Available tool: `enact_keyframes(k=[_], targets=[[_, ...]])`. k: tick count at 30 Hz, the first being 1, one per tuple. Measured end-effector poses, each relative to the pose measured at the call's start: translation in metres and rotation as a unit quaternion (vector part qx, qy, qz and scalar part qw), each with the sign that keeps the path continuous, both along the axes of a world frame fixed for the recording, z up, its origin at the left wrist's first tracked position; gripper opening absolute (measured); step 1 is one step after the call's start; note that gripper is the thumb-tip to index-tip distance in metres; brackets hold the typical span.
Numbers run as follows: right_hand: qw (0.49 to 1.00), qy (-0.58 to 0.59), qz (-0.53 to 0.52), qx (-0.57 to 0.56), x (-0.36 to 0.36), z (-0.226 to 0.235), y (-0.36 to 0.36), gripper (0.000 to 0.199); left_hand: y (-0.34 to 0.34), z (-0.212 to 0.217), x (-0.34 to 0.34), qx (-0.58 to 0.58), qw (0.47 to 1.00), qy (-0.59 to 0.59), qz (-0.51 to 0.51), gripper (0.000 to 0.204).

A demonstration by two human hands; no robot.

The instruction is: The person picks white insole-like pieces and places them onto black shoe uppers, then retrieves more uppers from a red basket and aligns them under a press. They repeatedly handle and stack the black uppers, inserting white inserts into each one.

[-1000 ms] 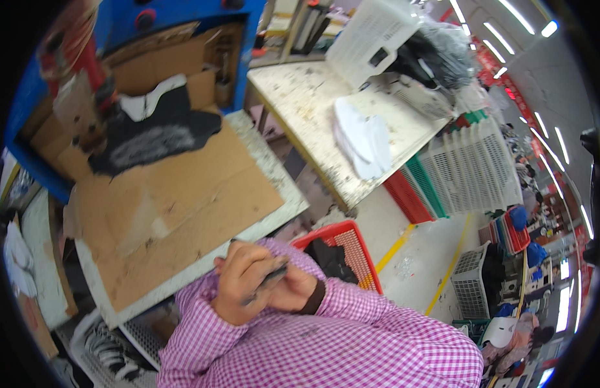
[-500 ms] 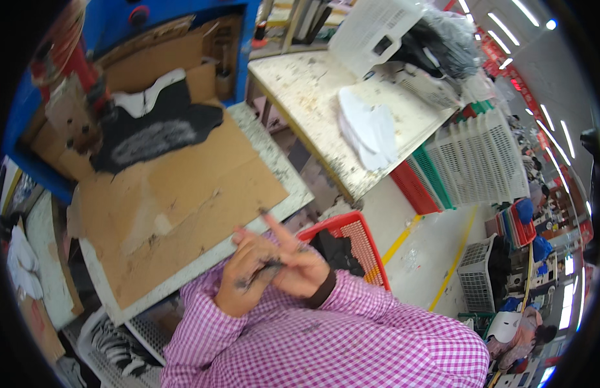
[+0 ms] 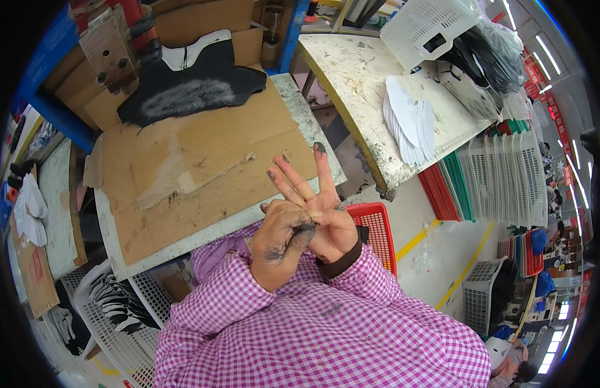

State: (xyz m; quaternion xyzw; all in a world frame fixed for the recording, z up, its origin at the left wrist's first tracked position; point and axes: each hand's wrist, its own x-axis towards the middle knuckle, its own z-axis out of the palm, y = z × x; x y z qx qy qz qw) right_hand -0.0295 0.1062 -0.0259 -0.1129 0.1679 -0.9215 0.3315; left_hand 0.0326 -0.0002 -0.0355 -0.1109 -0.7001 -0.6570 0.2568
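In front of my chest, my two hands touch over the near edge of a table. My left hand [image 3: 280, 246] is closed, its thumb and fingers against my right hand's palm and thumb side. Dark smudges mark its skin. My right hand [image 3: 332, 223] turns its palm toward me, with three dark-tipped fingers stretched and spread; its other fingers are partly hidden. No separate item shows between the hands. Beyond them, brown cardboard [image 3: 216, 174] covers the table. A black sheet-like piece [image 3: 190, 90] with a grey scuffed patch and white upper part lies at its far end.
A machine head [image 3: 109, 52] hangs at the far left within a blue frame [image 3: 57, 110]. On the white side table [image 3: 345, 71] lie stacked white insole-shaped pieces [image 3: 407, 123]. A red basket [image 3: 377, 226] stands right of my hands; a white basket [image 3: 112, 336] with black-and-white pieces sits lower left.
The view has shifted, so the table and machine sit differently in it. My right fingers have spread upward, while my left hand stays closed against that hand.
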Motion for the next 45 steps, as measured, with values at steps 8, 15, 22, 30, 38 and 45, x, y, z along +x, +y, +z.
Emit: enact_keyframes(k=[8, 15, 22, 30, 38, 45], targets=[[1.0, -0.001, -0.004, 0.012, -0.005, -0.004, -0.005, 0.095, 0.0, -0.002, -0.003, -0.023, 0.999, -0.009, 0.035, 0.012], [0.999, -0.017, -0.01, 0.035, -0.008, -0.012, -0.005, 0.091, 0.0, -0.009, -0.007, -0.043, 0.997, -0.018, 0.062, 0.012], [0.998, -0.058, 0.024, -0.009, -0.015, -0.018, -0.008, 0.074, 0.006, -0.012, -0.004, -0.011, 1.0, -0.007, 0.024, 0.012], [0.939, 0.161, -0.143, 0.267, -0.027, -0.019, 0.015, 0.041, -0.026, -0.004, -0.005, 0.426, 0.892, -0.09, -0.119, 0.015], [0.773, 0.415, -0.163, 0.451, -0.029, -0.003, 0.018, 0.02, -0.027, -0.016, -0.006, 0.424, 0.888, -0.129, -0.122, 0.014], [0.705, 0.52, -0.144, 0.46, -0.024, 0.025, 0.02, 0.011, -0.027, -0.017, -0.01, 0.395, 0.903, -0.146, -0.082, 0.024]])
